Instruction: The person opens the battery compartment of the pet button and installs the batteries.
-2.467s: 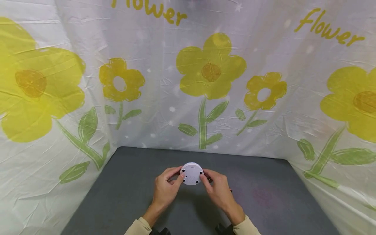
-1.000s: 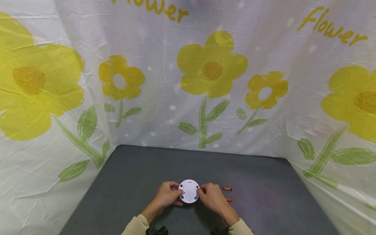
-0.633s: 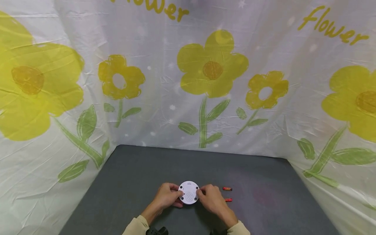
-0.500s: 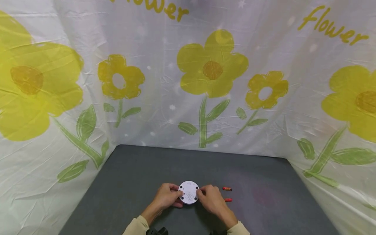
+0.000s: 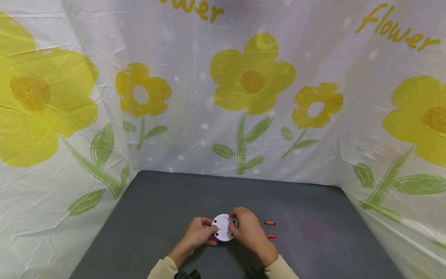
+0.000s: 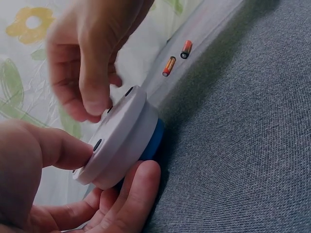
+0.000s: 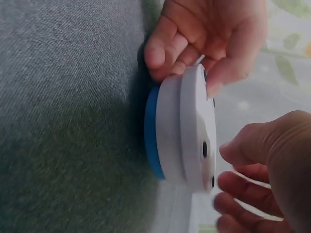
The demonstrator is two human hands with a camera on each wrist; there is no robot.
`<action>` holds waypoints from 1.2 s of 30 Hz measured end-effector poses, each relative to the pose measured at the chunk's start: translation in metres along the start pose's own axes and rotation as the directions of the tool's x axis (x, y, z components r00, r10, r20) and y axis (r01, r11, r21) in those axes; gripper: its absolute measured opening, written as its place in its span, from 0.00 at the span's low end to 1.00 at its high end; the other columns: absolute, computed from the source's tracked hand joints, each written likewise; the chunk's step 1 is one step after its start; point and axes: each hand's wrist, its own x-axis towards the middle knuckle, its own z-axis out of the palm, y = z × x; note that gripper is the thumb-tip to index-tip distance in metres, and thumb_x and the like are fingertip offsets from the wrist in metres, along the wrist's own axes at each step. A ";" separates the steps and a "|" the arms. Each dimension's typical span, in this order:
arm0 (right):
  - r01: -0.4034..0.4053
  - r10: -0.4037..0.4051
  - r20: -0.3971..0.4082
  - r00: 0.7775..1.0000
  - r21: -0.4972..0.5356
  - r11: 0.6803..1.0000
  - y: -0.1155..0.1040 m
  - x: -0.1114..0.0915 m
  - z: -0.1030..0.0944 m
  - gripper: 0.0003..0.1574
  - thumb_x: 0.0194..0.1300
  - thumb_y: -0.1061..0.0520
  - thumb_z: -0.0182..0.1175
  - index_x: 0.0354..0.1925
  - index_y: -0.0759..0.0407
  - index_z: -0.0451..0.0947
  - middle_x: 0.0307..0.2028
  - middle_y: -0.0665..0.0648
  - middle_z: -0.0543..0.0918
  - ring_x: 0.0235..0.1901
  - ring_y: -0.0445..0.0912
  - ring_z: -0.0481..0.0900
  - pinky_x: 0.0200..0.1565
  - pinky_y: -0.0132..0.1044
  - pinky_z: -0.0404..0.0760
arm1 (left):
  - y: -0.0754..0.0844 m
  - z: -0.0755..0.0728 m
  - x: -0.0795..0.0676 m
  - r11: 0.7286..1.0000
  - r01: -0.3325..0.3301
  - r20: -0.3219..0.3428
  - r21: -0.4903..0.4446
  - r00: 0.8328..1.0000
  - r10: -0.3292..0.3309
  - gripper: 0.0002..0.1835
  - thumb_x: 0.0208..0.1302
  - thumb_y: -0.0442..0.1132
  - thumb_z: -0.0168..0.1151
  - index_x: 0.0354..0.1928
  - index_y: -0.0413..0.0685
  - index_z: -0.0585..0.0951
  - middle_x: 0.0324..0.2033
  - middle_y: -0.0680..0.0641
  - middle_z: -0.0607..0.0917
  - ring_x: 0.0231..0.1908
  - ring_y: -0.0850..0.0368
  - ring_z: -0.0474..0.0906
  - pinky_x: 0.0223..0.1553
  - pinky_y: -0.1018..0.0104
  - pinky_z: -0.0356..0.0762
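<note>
A white curtain (image 5: 189, 128) printed with yellow flowers hangs behind the grey cloth-topped table (image 5: 163, 201), along its far, left and right edges; the near edge is out of view. Starting on the left, the person's left hand (image 5: 198, 231) has its grip clamped on the white round device (image 5: 223, 223), thumb on the upper face and fingers round the underside, probably to keep it steady. The device sits about midway between the table's left and right edges, well short of the far one. Its face with the holes and black feet (image 7: 204, 149) is uppermost and its blue side (image 7: 152, 128) is toward the table, which seems to leave the footed face free to work on; whether it rests on the cloth, I cannot tell. The right hand (image 5: 249, 230) hangs over the device's right part, thumb and bent fingers apart with nothing between them. Further toward the right edge, two small red batteries (image 5: 270, 223) lie just beyond that hand, one nearer the far edge, perhaps put there to be near yet out of the way.
</note>
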 end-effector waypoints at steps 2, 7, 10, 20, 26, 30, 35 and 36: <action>0.050 -0.051 -0.007 0.999 -0.029 0.998 -0.003 0.003 0.002 0.11 0.61 0.62 0.75 0.41 0.56 0.85 0.40 0.54 0.88 0.39 0.47 0.82 0.40 0.44 0.87 | 0.000 0.001 0.000 1.000 -0.003 0.000 0.000 1.000 0.003 0.19 0.69 0.31 0.66 0.55 0.22 0.79 0.34 0.42 0.92 0.30 0.51 0.92 0.30 0.58 0.94; 0.114 -0.115 -0.022 0.993 -0.040 0.993 -0.010 0.007 0.006 0.13 0.59 0.64 0.77 0.40 0.55 0.83 0.39 0.53 0.89 0.41 0.48 0.82 0.42 0.42 0.88 | 0.000 0.002 0.000 1.000 0.001 0.002 -0.006 1.000 -0.001 0.18 0.69 0.31 0.66 0.54 0.24 0.79 0.34 0.41 0.92 0.29 0.52 0.92 0.30 0.59 0.94; 0.120 -0.121 -0.014 0.993 -0.028 0.992 -0.012 0.008 0.008 0.13 0.59 0.65 0.77 0.40 0.56 0.83 0.38 0.53 0.89 0.40 0.47 0.82 0.41 0.41 0.88 | -0.001 0.002 0.000 1.000 0.006 0.001 -0.008 1.000 -0.006 0.18 0.68 0.31 0.66 0.54 0.24 0.79 0.34 0.41 0.92 0.29 0.53 0.91 0.30 0.60 0.94; 0.130 -0.127 0.055 0.990 -0.042 0.991 -0.013 0.011 0.011 0.14 0.60 0.63 0.77 0.41 0.56 0.83 0.37 0.53 0.88 0.39 0.47 0.81 0.40 0.39 0.86 | -0.004 0.002 0.000 1.000 0.008 0.002 -0.007 1.000 -0.008 0.18 0.69 0.31 0.66 0.54 0.23 0.78 0.35 0.41 0.92 0.29 0.53 0.91 0.30 0.60 0.94; 0.147 -0.140 0.090 0.986 -0.068 0.987 -0.015 0.011 0.010 0.12 0.62 0.63 0.75 0.42 0.57 0.83 0.38 0.54 0.87 0.40 0.49 0.82 0.42 0.41 0.87 | -0.004 0.002 0.001 1.000 0.015 -0.005 0.007 1.000 -0.015 0.18 0.70 0.31 0.66 0.55 0.23 0.79 0.35 0.42 0.92 0.29 0.54 0.91 0.31 0.60 0.94; 0.151 -0.143 0.117 0.983 -0.064 0.986 -0.017 0.012 0.008 0.11 0.63 0.64 0.74 0.43 0.57 0.83 0.39 0.54 0.86 0.41 0.49 0.82 0.43 0.42 0.88 | -0.004 0.002 0.000 1.000 0.006 -0.001 0.010 1.000 -0.006 0.16 0.71 0.31 0.65 0.53 0.23 0.79 0.35 0.42 0.92 0.29 0.54 0.91 0.31 0.60 0.94; 0.153 -0.143 0.147 0.979 -0.061 0.986 -0.020 0.014 0.005 0.11 0.65 0.65 0.73 0.44 0.57 0.82 0.40 0.54 0.85 0.42 0.49 0.81 0.43 0.43 0.87 | -0.003 0.002 -0.002 1.000 -0.007 -0.007 0.010 1.000 0.007 0.15 0.70 0.31 0.65 0.51 0.24 0.80 0.34 0.41 0.93 0.28 0.55 0.91 0.30 0.61 0.94; 0.154 -0.144 0.150 0.978 -0.062 0.986 -0.020 0.015 0.005 0.11 0.65 0.65 0.73 0.44 0.57 0.82 0.40 0.54 0.85 0.43 0.50 0.81 0.44 0.44 0.87 | -0.002 0.002 -0.002 1.000 -0.009 -0.010 0.009 1.000 0.009 0.14 0.70 0.31 0.65 0.51 0.24 0.80 0.34 0.41 0.93 0.28 0.55 0.91 0.30 0.61 0.94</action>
